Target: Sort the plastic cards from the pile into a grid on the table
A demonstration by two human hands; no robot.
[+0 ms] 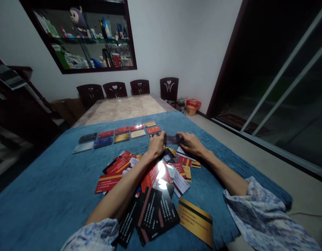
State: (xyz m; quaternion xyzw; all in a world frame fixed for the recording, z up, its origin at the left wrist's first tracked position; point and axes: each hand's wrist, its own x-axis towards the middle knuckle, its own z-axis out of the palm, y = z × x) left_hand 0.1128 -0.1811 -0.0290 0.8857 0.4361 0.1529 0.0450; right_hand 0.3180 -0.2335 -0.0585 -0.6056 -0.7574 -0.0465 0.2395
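Note:
Both hands reach past a loose heap of cards. Between them, at the heap's far side, lies a dark card (pixel 171 139). My left hand (pixel 157 144) is closed at its left edge, and my right hand (pixel 188 142) pinches its right edge. Red cards (pixel 108 183), black cards (pixel 152 214) and a gold card (pixel 196 221) overlap or lie near my forearms. Beyond, neat stacks stand in two rows, among them a blue stack (pixel 103 142), a gold stack (pixel 121 137) and a white stack (pixel 83 147). A red card (pixel 153 130) is beside my left hand.
A blue cloth (pixel 51 181) covers the near part of the table (pixel 124 108). Dark chairs (pixel 115 90) stand along the far side, below a wall shelf (pixel 92 41). An orange bucket (pixel 191 110) is on the floor, with sliding doors (pixel 276 76) at right.

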